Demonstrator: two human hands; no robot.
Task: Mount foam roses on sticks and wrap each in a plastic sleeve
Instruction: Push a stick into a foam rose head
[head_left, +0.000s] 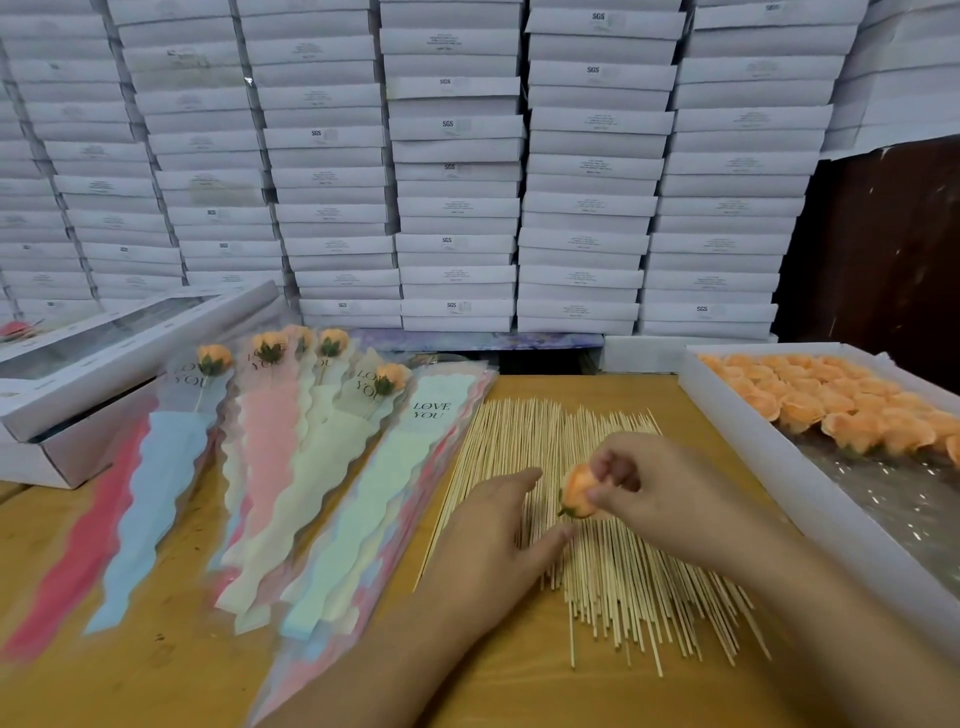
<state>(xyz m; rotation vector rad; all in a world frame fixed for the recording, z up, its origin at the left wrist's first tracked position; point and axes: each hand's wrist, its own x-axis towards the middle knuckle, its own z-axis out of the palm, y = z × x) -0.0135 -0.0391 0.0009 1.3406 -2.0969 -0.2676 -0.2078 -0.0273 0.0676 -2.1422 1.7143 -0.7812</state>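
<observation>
Now my right hand (631, 475) pinches a soft, light orange foam rose (579, 496); my left hand (498, 525), fingers straight, rests on thin wooden sticks (623, 582) beneath.

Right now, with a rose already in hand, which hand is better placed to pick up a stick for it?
Left. The left hand lies open with its fingers on the sticks, holding nothing, while the right hand is occupied pinching the foam rose above the pile.

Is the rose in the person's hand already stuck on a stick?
No, the right hand pinches a bare orange rose above the pile of sticks, with no stick in its green base yet.
</observation>
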